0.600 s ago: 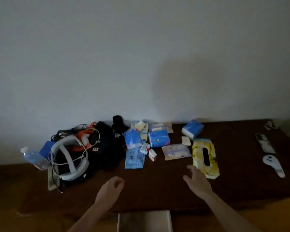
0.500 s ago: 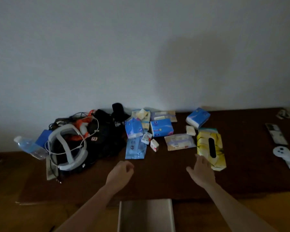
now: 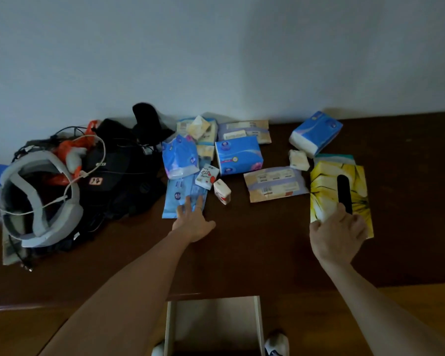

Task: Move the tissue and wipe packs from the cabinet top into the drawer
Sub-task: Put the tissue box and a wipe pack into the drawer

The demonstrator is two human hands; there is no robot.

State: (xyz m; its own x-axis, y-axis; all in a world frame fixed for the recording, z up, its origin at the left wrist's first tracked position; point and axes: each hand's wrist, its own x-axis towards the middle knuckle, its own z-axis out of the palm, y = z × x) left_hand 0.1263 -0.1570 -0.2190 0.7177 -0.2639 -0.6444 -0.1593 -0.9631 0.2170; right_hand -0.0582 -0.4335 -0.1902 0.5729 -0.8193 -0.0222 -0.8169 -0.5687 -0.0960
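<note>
Several tissue and wipe packs lie on the dark wooden cabinet top (image 3: 254, 247). My left hand (image 3: 192, 222) rests with spread fingers on the near end of a flat blue wipe pack (image 3: 183, 195). My right hand (image 3: 338, 233) grips the near edge of a yellow tissue pack (image 3: 357, 191) with a black slot. Between them lie a blue tissue box (image 3: 238, 155), a pale wipe pack (image 3: 275, 183) and small pocket packs (image 3: 221, 191). Farther back sits a blue and white tissue pack (image 3: 316, 132). The open drawer (image 3: 213, 325) shows pale below the front edge.
A heap of black bags (image 3: 118, 170), cables and a grey headset (image 3: 39, 201) fills the left of the cabinet top. The white wall stands directly behind. My feet show beside the drawer.
Both hands have reached forward. The left hand has landed on the flat blue wipe pack and the right hand has closed on the yellow tissue pack's near edge. The view has tilted down.
</note>
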